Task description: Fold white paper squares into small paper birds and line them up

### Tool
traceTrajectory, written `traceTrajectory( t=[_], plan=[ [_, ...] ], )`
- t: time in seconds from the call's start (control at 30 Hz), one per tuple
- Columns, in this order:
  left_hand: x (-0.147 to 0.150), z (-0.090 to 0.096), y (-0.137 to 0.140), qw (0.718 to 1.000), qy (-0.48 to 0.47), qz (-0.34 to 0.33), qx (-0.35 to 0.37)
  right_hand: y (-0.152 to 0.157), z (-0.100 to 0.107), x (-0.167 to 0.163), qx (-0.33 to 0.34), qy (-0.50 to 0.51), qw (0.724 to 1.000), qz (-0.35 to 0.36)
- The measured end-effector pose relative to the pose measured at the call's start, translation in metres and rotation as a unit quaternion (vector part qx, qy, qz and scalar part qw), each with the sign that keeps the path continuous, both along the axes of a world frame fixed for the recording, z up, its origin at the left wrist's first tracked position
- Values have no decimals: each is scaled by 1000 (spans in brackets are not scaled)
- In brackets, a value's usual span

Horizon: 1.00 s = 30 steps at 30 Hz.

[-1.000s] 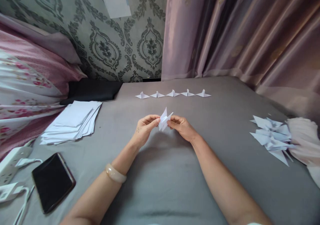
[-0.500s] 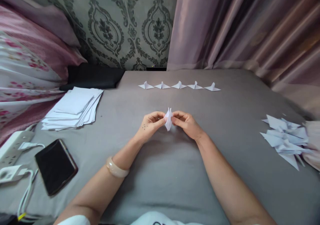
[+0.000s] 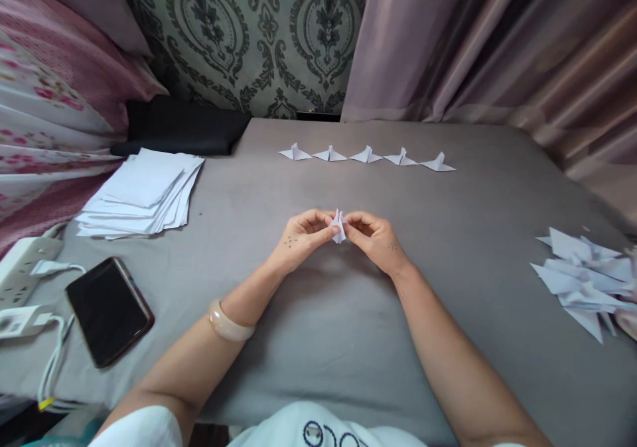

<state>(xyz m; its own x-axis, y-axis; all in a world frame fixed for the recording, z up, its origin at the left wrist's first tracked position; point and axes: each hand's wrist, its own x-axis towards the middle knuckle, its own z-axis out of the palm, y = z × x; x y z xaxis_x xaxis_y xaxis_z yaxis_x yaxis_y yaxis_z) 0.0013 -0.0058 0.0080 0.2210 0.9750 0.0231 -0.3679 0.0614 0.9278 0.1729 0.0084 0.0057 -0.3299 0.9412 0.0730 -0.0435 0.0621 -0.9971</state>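
Note:
A small folded white paper crane (image 3: 339,227) is held up between both hands at the middle of the view. My left hand (image 3: 303,238) pinches its left side between thumb and fingers. On the other side, my right hand (image 3: 373,238) grips the right side in the same way. Its pointed tips stick up between the fingertips, and the fingers cover part of the paper. Beyond the hands, several white paper cranes (image 3: 367,155) sit in a row on the grey cloth surface (image 3: 239,195).
A stack of white paper sheets (image 3: 144,182) lies at the left, by a black folded item (image 3: 184,125). Nearer are a phone (image 3: 110,311) and a white power strip (image 3: 24,268) with cables. Folded white paper pieces (image 3: 582,274) are piled at the right. Curtains (image 3: 438,42) hang behind.
Both hands have drawn in closer around the paper crane, and its shape between the fingers looks shorter and more spread. The camera view has tilted down slightly.

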Motion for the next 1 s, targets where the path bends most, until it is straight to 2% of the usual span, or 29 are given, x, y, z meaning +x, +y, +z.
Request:
traceTrajectory(
  t=[0.17, 0.33, 0.5, 0.67, 0.87, 1.0],
  plan=[
    [1, 1, 1, 999, 19, 35, 0, -2, 2, -2, 36, -18, 999, -10],
    [1, -2, 2, 995, 54, 72, -31, -4, 4, -3, -5, 6, 1000, 29],
    [1, -5, 3, 996, 51, 62, -44, -6, 2, -10, -37, 14, 999, -20],
    [3, -3, 4, 996, 18, 78, -47, -4, 1, -9, -54, 28, 998, -11],
    [0, 0, 3, 995, 33, 33, -86, -3, -1, -6, -80, 34, 996, -17],
    [1, 0, 3, 994, 44, 56, -88, -2, -5, -7, -85, 36, 995, -33]
  ],
)
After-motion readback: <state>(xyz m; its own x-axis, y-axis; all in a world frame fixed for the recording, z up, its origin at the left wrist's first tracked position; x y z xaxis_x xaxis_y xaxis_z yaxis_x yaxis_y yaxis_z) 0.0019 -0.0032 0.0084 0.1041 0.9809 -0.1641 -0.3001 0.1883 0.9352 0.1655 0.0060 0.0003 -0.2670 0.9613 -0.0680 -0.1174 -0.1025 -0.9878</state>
